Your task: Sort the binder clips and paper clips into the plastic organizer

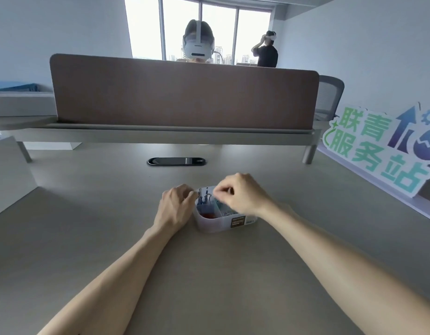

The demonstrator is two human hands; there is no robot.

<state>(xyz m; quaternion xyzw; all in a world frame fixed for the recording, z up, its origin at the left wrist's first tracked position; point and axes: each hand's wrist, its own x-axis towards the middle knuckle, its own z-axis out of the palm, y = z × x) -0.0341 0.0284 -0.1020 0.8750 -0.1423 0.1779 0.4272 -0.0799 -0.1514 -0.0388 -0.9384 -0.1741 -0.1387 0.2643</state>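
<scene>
A small translucent plastic organizer [216,223] with a brown label stands on the desk in front of me. Blue binder clips [205,199] stand in its far left compartment, red ones [208,215] lie in the near left one, and paper clips [224,212] fill the right side. My left hand [176,206] rests against the organizer's left wall, fingers curled by the rim. Hovering over the right compartment, my right hand [243,194] has its fingertips pinched together; what they hold is too small to make out.
A brown divider panel [185,93] closes off the far edge of the desk, with a black cable port [176,161] before it. A colourful sign [383,151] stands at the right. Two people wearing headsets are beyond the divider.
</scene>
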